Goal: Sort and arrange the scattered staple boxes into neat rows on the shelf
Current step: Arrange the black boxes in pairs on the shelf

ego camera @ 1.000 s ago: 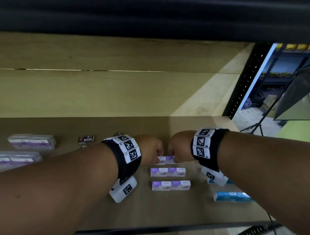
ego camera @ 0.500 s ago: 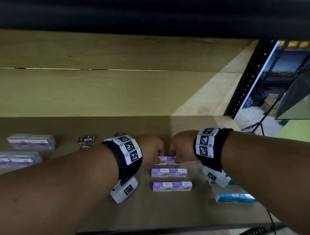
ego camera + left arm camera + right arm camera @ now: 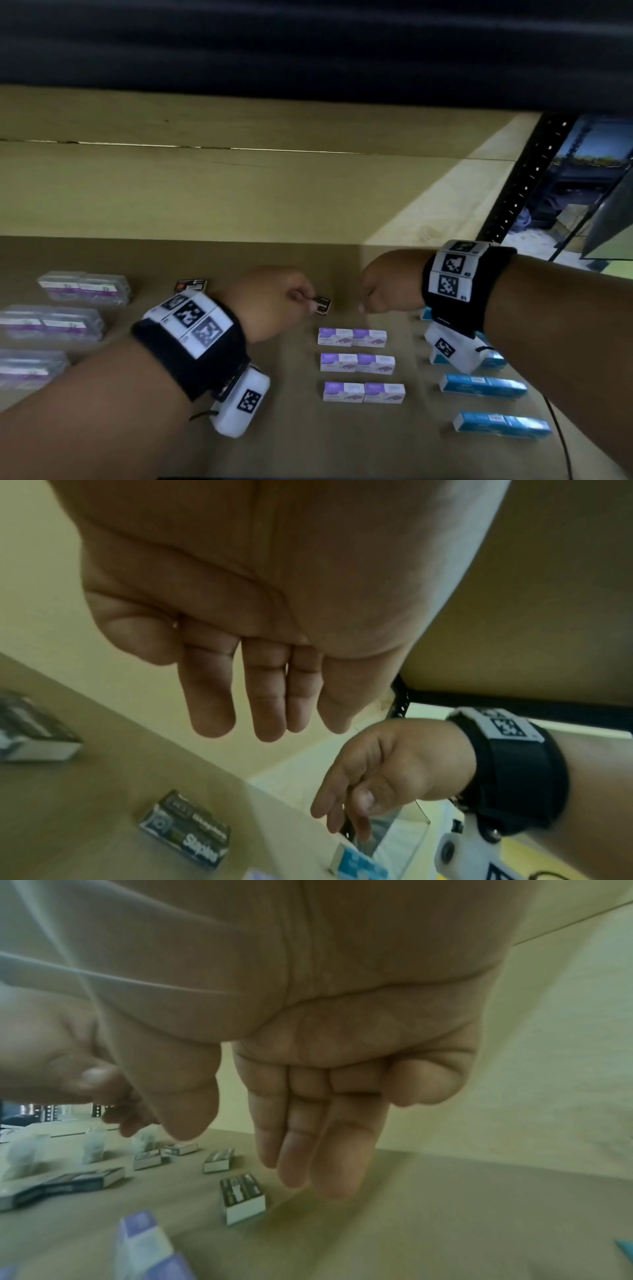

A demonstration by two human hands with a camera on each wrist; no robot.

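Purple-and-white boxes point(image 3: 352, 337), blue boxes point(image 3: 483, 386), a black box point(image 3: 322, 305) — all on a tan shelf point(image 3: 291, 428) — black-and-white checkered wristbands point(image 3: 191, 322).

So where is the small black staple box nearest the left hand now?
In the head view, the black staple box lies on the shelf beside the left hand, behind the purple boxes.

Purple staple boxes point(image 3: 352, 337) lie in three rows.
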